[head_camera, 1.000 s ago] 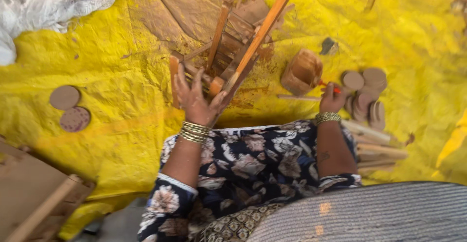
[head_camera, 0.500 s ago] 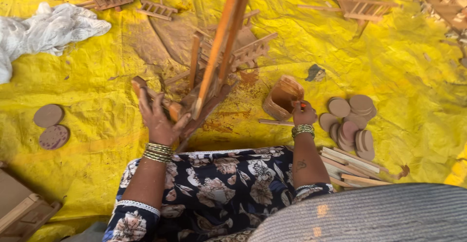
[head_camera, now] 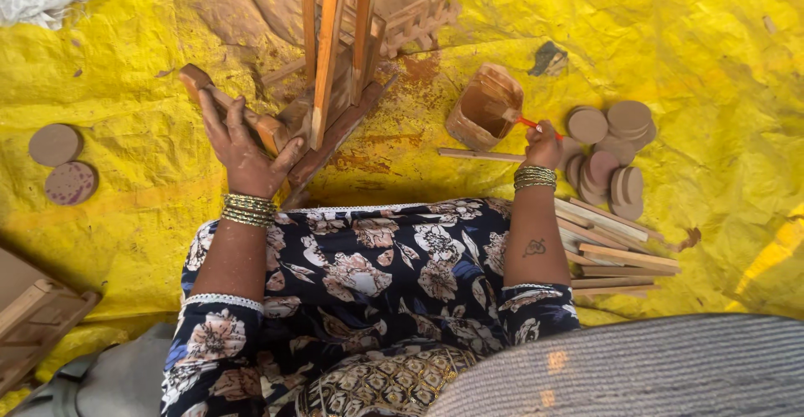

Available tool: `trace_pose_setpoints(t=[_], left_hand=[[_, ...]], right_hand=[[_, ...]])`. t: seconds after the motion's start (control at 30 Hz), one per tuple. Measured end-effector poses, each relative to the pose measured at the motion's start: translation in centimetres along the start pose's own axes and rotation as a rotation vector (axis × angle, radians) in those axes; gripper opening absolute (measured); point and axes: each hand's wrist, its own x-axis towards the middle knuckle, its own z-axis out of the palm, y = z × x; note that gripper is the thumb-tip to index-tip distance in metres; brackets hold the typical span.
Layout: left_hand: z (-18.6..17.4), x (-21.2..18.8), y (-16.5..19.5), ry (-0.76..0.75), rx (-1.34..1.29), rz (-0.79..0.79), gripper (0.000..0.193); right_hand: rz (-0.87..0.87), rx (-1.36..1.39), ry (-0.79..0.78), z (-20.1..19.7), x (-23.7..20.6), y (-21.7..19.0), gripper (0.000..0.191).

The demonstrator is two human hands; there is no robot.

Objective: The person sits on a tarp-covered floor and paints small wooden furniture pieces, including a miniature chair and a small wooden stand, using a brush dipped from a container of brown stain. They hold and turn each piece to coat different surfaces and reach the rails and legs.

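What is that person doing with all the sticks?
A person sits on a yellow sheet. The left hand holds a wooden frame of slats upright. The right hand holds a red-handled brush in a small brown pot. Wooden discs and loose slats lie beside it.

We count two wooden discs (head_camera: 63, 166) at left, a heap of roughly nine discs (head_camera: 611, 153) at right, one glue pot (head_camera: 484, 115), one brush (head_camera: 523, 121).
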Motion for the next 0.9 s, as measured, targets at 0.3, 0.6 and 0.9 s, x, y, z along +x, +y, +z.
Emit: trace_pose_setpoints(t=[0.3, 0.6, 0.9], left_hand=[[0.4, 0.0, 0.4, 0.079, -0.084, 0.058, 0.089], [0.4, 0.0, 0.1, 0.014, -0.141, 0.067, 0.09], [0.3, 0.9, -0.8, 0.031, -0.132, 0.111, 0.092]], right_hand=[[-0.491, -0.229, -0.232, 1.5, -1.9, 0.8, 0.019], [-0.325, -0.335, -0.484, 2.2, -3.0, 1.7, 0.022], [-0.268, -0.381, -0.475, 1.5, -2.5, 1.7, 0.022]])
